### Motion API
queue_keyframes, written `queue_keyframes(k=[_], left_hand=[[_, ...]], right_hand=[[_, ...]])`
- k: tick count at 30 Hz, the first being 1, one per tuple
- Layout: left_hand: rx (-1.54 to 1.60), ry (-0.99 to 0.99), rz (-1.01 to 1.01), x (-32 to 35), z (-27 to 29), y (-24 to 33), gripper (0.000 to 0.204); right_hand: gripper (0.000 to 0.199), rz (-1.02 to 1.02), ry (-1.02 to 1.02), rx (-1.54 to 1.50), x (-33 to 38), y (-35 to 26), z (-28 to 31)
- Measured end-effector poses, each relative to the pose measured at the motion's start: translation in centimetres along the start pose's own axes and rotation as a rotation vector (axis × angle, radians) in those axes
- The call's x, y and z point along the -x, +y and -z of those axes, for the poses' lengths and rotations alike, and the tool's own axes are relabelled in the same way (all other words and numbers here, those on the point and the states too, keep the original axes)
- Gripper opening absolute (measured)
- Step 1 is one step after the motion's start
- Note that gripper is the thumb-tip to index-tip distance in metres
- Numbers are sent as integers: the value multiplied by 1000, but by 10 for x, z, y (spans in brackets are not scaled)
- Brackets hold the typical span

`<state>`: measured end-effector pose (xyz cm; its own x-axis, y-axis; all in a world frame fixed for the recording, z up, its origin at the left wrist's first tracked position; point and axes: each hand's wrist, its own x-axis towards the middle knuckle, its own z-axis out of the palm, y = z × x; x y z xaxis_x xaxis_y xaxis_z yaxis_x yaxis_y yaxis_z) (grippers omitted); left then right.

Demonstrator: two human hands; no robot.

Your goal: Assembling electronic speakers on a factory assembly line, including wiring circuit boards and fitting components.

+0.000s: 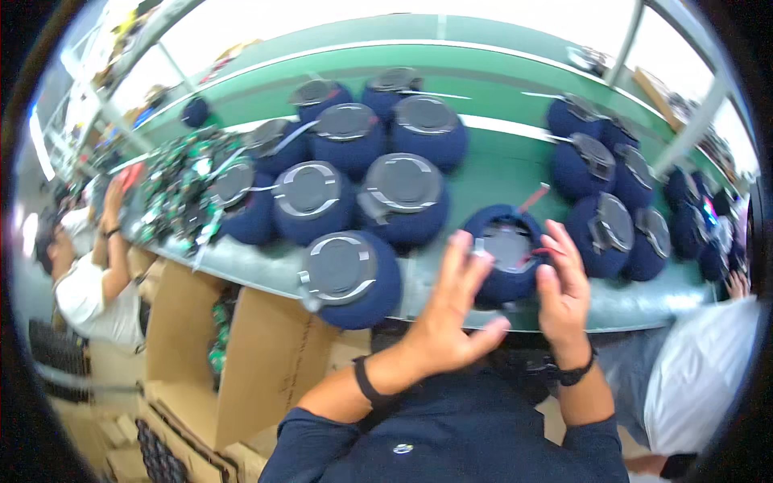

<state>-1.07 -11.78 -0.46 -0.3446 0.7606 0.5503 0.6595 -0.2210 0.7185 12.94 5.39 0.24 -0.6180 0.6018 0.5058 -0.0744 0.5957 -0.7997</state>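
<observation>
Navy round unit (506,248) sits open side up on the desk (487,181), likely for access inside; I see the left hand (455,322) spread open at its left, the right hand (565,302) loosely open at its right, neither gripping.

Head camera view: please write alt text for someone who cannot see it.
A person's left hand and right hand flank a round navy unit with red wires on a green worktable. Similar units stand on both sides; at left are a heap of green parts, a cardboard box and another person.
</observation>
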Motion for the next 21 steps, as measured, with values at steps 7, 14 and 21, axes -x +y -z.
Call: queue_keyframes(k=[7, 14, 21], left_hand=[[-404, 544, -788, 25, 141, 25, 35], [-732, 889, 382, 8, 384, -80, 37], [-1030, 550, 1160, 60, 502, -180, 72]], right_hand=[[26, 186, -92, 123, -11, -5, -2], [23, 227, -61, 139, -7, -2, -5], [26, 200, -33, 82, 0, -2, -7]])
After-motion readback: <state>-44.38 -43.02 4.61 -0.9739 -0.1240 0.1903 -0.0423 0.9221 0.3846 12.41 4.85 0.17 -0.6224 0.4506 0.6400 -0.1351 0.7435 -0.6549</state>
